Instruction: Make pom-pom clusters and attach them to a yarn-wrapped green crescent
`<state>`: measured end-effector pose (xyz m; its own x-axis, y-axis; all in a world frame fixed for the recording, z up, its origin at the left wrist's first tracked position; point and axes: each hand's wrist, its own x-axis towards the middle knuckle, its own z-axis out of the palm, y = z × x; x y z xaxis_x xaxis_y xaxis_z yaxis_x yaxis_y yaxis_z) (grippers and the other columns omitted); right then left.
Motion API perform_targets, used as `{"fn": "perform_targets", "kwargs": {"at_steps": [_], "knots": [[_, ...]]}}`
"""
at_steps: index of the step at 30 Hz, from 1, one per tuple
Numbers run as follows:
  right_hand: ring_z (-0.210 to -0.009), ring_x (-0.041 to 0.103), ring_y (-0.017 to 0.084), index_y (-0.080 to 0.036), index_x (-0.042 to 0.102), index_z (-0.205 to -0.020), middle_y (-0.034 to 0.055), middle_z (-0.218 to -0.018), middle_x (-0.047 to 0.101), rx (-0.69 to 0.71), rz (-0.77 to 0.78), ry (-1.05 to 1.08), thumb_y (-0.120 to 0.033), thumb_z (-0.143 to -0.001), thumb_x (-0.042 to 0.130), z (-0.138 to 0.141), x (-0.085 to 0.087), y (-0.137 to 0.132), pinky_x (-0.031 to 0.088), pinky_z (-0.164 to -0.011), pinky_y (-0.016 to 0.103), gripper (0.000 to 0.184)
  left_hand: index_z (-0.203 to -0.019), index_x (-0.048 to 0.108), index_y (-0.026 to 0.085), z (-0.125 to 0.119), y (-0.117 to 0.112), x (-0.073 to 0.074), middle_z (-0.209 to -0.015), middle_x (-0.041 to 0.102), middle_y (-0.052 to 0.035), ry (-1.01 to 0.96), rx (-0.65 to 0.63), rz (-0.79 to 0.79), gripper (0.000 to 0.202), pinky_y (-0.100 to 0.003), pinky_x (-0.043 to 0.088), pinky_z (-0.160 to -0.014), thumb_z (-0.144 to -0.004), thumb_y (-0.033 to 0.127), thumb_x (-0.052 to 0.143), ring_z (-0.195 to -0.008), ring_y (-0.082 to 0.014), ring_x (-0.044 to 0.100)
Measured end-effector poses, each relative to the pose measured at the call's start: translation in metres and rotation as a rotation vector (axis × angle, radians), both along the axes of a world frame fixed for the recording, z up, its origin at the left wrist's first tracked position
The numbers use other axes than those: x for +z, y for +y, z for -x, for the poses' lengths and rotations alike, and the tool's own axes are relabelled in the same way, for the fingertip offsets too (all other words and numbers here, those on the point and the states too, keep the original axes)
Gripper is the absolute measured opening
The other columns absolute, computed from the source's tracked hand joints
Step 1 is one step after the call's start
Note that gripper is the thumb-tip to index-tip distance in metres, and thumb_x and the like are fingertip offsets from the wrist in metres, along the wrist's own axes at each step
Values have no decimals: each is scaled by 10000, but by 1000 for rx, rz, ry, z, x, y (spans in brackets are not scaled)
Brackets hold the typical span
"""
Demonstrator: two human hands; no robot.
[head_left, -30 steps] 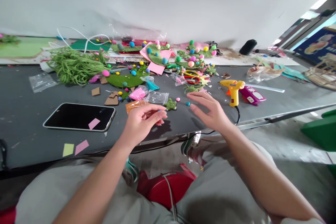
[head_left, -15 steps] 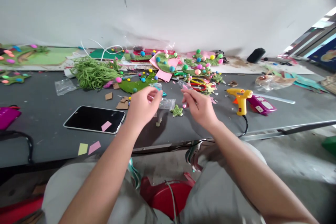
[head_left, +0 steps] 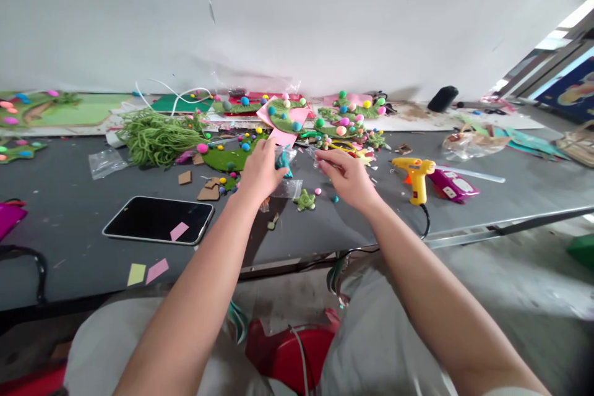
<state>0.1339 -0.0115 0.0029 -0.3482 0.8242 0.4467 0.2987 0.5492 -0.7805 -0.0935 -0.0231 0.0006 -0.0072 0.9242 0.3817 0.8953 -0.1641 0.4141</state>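
My left hand (head_left: 262, 168) is over the craft scraps, its thumb and fingers apart. Beside its thumb is a crumpled teal piece (head_left: 283, 161); whether they touch I cannot tell. My right hand (head_left: 346, 176) has thumb and fingertips pinched together near clear plastic (head_left: 312, 153); what they hold, if anything, is too small to make out. Between the hands lie a small green star (head_left: 305, 200), a pink pompom (head_left: 318, 191) and a clear bag (head_left: 288, 188). A tiny blue pompom (head_left: 336, 199) sits below my right hand.
A phone (head_left: 158, 220) lies at left, near brown card pieces (head_left: 208, 190). Green yarn (head_left: 158, 138) and pompom-covered green shapes (head_left: 283, 116) line the back. To the right are a yellow glue gun (head_left: 417, 176) with a cord and a purple packet (head_left: 452, 184).
My left hand has reached forward, its pinch opening. My right hand stays pinched, slightly further left in view. The tiny blue pompom now shows below it. The whole view has shifted slightly.
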Motion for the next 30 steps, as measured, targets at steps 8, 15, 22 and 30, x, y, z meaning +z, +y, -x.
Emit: {"fn": "perform_targets", "kwargs": {"at_steps": [8,15,22,30], "knots": [[-766,721,205,-190,767,-883,44,-820,764,-67,78,117,-408,-877,749,9,6,6,608,-756,363,220,-1178,660,153,-4,0,-7,-1219,666,-113,-179,-316,-166,360,-366,538,-988,-826,80,675,-1095,-246,670],[-933,735,196,-185,764,-1059,64,-1054,785,-71,-74,139,-254,-935,676,18,7,8,591,-855,343,167,-1173,673,208,-5,-4,-7,-1203,748,-77,-111,-306,-219,354,-425,523,-1019,-833,107,667,-1140,-282,679],[-946,731,199,-207,787,-1036,48,-1043,784,13,-110,90,-261,-928,704,25,6,3,596,-881,345,147,-1216,666,183,-8,-10,-7,-1207,700,-84,-183,-341,-239,398,-338,540,-958,-826,108,632,-1097,-230,680],[-1053,725,234,-246,789,-1004,45,-1069,788,65,-245,36,-249,-927,709,23,10,-8,570,-993,413,111,-1090,698,224,-9,-13,-2,-1052,754,-53,-169,-274,-127,326,-398,513,-886,-774,182,630,-999,-277,655]]}}
